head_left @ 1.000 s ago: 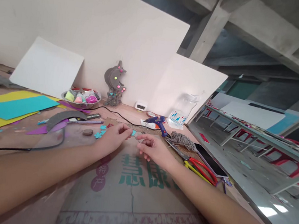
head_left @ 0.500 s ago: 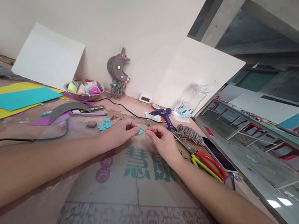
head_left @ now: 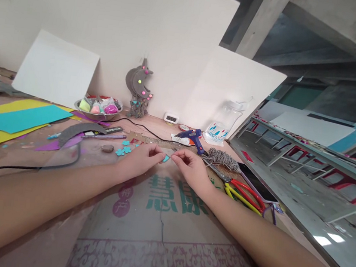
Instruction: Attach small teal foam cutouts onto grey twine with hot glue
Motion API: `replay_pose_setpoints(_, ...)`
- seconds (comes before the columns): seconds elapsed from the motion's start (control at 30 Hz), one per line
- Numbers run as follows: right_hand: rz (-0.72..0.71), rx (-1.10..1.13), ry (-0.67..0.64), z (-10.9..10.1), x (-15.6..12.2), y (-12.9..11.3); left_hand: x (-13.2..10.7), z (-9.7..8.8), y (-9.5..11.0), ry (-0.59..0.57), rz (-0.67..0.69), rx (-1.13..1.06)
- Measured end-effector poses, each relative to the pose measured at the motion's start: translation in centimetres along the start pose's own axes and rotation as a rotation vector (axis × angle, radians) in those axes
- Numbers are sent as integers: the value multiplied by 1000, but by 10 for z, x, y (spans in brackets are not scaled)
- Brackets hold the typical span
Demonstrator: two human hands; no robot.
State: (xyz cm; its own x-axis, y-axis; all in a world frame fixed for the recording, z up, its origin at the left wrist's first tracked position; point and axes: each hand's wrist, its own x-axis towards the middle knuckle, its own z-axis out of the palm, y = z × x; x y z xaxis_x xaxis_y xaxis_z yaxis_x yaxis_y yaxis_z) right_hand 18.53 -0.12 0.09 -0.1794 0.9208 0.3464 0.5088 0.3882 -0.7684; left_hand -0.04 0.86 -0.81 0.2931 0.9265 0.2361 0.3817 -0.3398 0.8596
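Between my two hands is a small teal cutout piece [head_left: 166, 159], pinched by the fingertips of my left hand [head_left: 142, 160]. Close against its other side, my right hand [head_left: 190, 169] has thumb and forefinger pressed together; whatever they grip is too small to make out. Just left of my left hand lie several teal flower cutouts [head_left: 123, 149], with a small brownish stone-like lump [head_left: 108, 148] beyond them. Both hands hover over a printed cardboard sheet [head_left: 127, 231].
To the right are a blue glue gun [head_left: 193, 137], grey cord [head_left: 223, 160], red-and-yellow-handled pliers [head_left: 244, 196] and a phone [head_left: 258, 183]. A clear jug [head_left: 223, 124], a decorated grey moon [head_left: 139, 85] and a metal bowl [head_left: 98, 110] stand behind. Coloured sheets [head_left: 20, 118] lie left.
The whole view has shifted slightly. My hands stay together at the teal piece, which appears turned a little, with more of it showing below my left fingertips.
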Motion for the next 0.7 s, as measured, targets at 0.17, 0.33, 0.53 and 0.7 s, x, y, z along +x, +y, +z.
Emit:
replay_pose_setpoints(0.17, 5, -12, 2, 0, 0, -1, -1, 0, 2, -3, 6, -2)
replay_pose_setpoints(0.33, -9, -11, -6, 0, 0, -2, 0, 1, 0, -20, 5, -3)
replay_pose_setpoints(0.53, -24, -26, -13, 0, 1, 0, 1, 1, -2, -39, 6, -3)
replay_pose_setpoints(0.7, -79, -47, -84, -4, 1, 1, 0, 0, 1, -37, 13, -15)
